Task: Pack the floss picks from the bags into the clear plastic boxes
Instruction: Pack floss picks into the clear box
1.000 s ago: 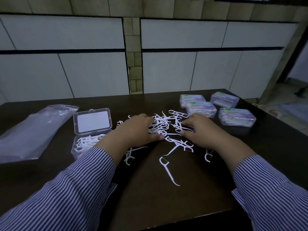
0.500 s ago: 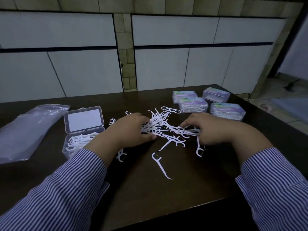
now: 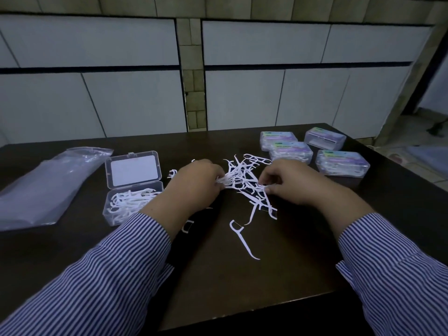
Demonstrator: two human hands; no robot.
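A loose pile of white floss picks (image 3: 244, 177) lies in the middle of the dark table (image 3: 242, 299). My left hand (image 3: 194, 187) pinches a bunch of picks at the pile's left side. My right hand (image 3: 288, 183) presses its fingertips on picks at the pile's right side. An open clear plastic box (image 3: 132, 187) stands left of my left hand, its lid up and its base partly filled with picks. One single pick (image 3: 242, 238) lies alone nearer to me.
A limp clear plastic bag (image 3: 46, 185) lies at the far left. Several closed, filled boxes with coloured labels (image 3: 341, 162) are grouped at the back right. The table's right edge drops to the floor beyond them. White panels form the wall behind.
Both hands have drawn the picks together. My left hand's fingers have closed on a bunch of picks, and my right hand has shifted slightly left on the pile.
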